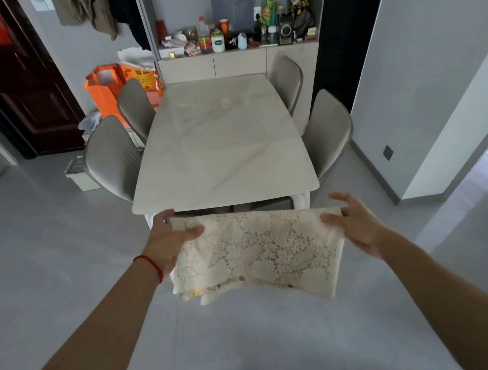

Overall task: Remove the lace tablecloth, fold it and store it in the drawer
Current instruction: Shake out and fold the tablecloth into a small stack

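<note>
The cream lace tablecloth (pixel 258 248) is folded into a flat rectangle and held in the air just in front of the near edge of the pale marble table (pixel 221 144). My left hand (pixel 169 242) grips its left end, thumb on top. At the right end, my right hand (pixel 354 219) pinches the cloth with the thumb while the fingers spread above. Loose layers hang from the cloth's near edge. The tabletop is bare. No drawer shows as open in this view.
Grey chairs (pixel 110 159) stand along both sides of the table. Behind it is a sideboard with closed fronts (pixel 239 63) and a cluttered shelf of bottles. Orange bags (pixel 107 88) and a small bin (pixel 78 173) sit at the left.
</note>
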